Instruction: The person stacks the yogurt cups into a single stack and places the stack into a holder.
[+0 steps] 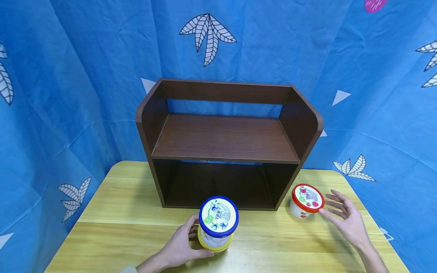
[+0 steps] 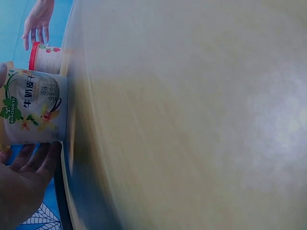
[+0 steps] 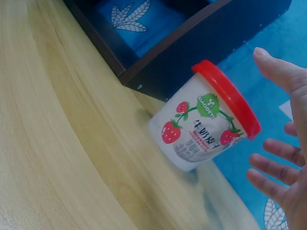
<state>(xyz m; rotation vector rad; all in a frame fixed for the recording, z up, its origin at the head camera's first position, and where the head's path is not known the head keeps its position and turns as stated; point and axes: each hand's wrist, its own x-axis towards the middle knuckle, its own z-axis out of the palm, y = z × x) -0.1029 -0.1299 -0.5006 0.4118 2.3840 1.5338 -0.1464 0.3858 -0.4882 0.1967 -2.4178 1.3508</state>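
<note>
A blue-lidded tub [image 1: 219, 217] stands on top of a yellow-lidded tub [image 1: 216, 248] on the table in front of the shelf. My left hand [image 1: 184, 242] grips the lower tub, with fingers at its far left and the thumb near its front. In the left wrist view, the yellow-lidded tub [image 2: 36, 108] shows a flower print between thumb and fingers. Off to the right, a red-lidded tub [image 1: 307, 201] with strawberries printed on it stands upright. Beside it my right hand [image 1: 346, 220] hovers, fingers spread and holding nothing; the right wrist view shows a gap to the tub [image 3: 199, 122].
A dark brown two-tier shelf [image 1: 225, 138] stands at the back of the wooden table [image 1: 129, 216]. Its right side panel is close to the red-lidded tub. Blue patterned cloth [image 1: 85, 76] hangs behind and on both sides.
</note>
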